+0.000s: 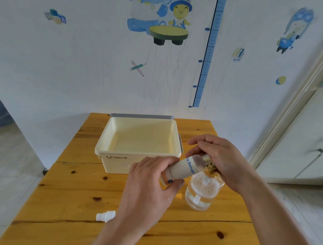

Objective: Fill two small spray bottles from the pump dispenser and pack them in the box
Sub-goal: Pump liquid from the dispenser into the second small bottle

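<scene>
- I see the left hand (151,180) wrapped round the small spray bottle (182,170): fingers curled over its body, thumb pressed under its lower end.
- The bottle is held off the table, tilted almost flat, with its open neck pointing right toward the pump dispenser (204,193). Blue lettering runs along its side.
- The right hand (221,161) sits on top of the dispenser, fingers bent down and closed over the pump head, which I cannot see beneath them. The thumb and forefinger lie beside the small bottle's neck.
- The neck meets the right hand just above the dispenser's gold collar (211,167). I cannot tell from this view whether the nozzle is inside the opening.
- The dispenser is clear glass and stands upright on the wooden table (62,201), near the right edge. Clear liquid fills its lower part, and a dip tube shows inside.
- A white spray cap (105,215) lies on its side on the table, left of the left forearm and well apart from both bottles.
- The cream box (115,163) stands open-topped at the far middle of the table, just behind the hands, with a printed logo on its near wall.
- The wall behind carries cartoon stickers and a blue height ruler (206,69).
</scene>
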A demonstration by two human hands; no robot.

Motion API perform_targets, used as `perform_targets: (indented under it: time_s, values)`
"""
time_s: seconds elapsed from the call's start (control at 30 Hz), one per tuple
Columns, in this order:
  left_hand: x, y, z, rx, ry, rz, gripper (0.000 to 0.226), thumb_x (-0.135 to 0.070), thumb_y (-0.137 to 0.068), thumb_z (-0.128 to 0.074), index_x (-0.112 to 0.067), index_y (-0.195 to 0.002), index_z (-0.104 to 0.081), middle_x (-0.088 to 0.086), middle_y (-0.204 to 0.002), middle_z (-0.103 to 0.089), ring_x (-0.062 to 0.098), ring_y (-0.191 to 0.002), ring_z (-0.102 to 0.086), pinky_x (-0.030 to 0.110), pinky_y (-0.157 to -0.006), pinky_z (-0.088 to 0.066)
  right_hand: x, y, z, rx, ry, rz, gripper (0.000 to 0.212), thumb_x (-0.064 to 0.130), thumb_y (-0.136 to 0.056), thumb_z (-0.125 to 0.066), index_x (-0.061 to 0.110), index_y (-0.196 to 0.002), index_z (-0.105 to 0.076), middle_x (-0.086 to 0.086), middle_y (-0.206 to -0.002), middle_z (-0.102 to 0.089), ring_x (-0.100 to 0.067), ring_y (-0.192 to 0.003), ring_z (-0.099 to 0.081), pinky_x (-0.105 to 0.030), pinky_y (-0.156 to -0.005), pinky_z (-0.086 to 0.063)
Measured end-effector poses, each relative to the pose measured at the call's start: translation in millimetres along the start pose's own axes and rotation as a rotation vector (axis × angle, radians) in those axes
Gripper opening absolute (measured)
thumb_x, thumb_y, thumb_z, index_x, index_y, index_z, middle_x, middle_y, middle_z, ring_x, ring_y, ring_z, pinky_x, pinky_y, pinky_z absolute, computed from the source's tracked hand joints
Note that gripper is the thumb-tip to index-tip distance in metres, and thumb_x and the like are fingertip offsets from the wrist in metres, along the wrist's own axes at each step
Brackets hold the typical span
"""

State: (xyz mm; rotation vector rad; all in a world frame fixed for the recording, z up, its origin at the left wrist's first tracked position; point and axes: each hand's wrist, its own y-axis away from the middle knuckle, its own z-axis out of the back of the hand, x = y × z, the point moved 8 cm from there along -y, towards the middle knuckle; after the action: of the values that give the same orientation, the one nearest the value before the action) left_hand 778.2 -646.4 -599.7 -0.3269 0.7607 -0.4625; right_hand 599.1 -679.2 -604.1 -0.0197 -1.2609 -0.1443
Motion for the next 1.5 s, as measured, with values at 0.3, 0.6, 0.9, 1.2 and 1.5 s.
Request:
perform_targets:
  time_s: [0.3,0.6,0.9,1.2,1.5]
  values:
    - [0.3,-0.1,0.4,-0.007,0.006,-0.001,0.037,-0.039,-0.074,-0.078,-0.04,-0.107,-0.063,-0.028,-0.097,-0.064,-0.005,-0.097,-0.053,0.013,-0.087,-0.033,0.5,-1.8,0.2,0.016,-0.004,-0.004,0.029,0.018,-0.1,-0.044,0.02,-0.094,-0.073,-0.003,-0.086,-0.077,-0.035,-0.092,-0.066,-0.045,-0.078,-0.048]
    - [-1.0,0.1,-0.3,-0.006,0.009,0.004,0.038,-0.038,-0.073,-0.079,-0.04,-0.107,-0.063,-0.029,-0.096,-0.063,-0.006,-0.098,-0.051,0.011,-0.087,-0.032,1.6,-0.8,-0.4,0.031,-0.031,-0.021,0.027,0.022,-0.1,-0.045,0.019,-0.097,-0.072,-0.004,-0.089,-0.077,-0.034,-0.095,-0.066,-0.045,-0.077,-0.045]
    - [-0.2,2.0,2.1,-0.019,0.005,0.001,0.038,-0.036,-0.072,-0.081,-0.039,-0.106,-0.064,-0.028,-0.096,-0.064,-0.006,-0.098,-0.051,0.012,-0.084,-0.035,0.2,0.3,-1.0,0.032,-0.059,-0.013,0.027,0.025,-0.099,-0.047,0.021,-0.093,-0.073,-0.005,-0.088,-0.077,-0.036,-0.089,-0.064,-0.046,-0.075,-0.042]
    - [-1.1,2.2,2.1,-0.021,-0.002,-0.002,0.039,-0.036,-0.072,-0.081,-0.038,-0.107,-0.064,-0.026,-0.097,-0.065,-0.003,-0.096,-0.053,0.017,-0.083,-0.038,0.2,0.8,-1.3,0.019,-0.006,0.0,0.027,0.023,-0.101,-0.045,0.021,-0.096,-0.072,-0.002,-0.086,-0.077,-0.026,-0.09,-0.065,-0.049,-0.083,-0.048]
    - [-1.2,1.4,1.1,-0.015,-0.004,-0.002,0.037,-0.037,-0.074,-0.08,-0.038,-0.107,-0.064,-0.026,-0.097,-0.064,-0.004,-0.096,-0.053,0.016,-0.083,-0.037,1.0,0.2,-0.3,0.009,0.024,0.015,0.028,0.017,-0.1,-0.043,0.023,-0.098,-0.07,-0.001,-0.086,-0.077,-0.026,-0.089,-0.065,-0.044,-0.074,-0.045]
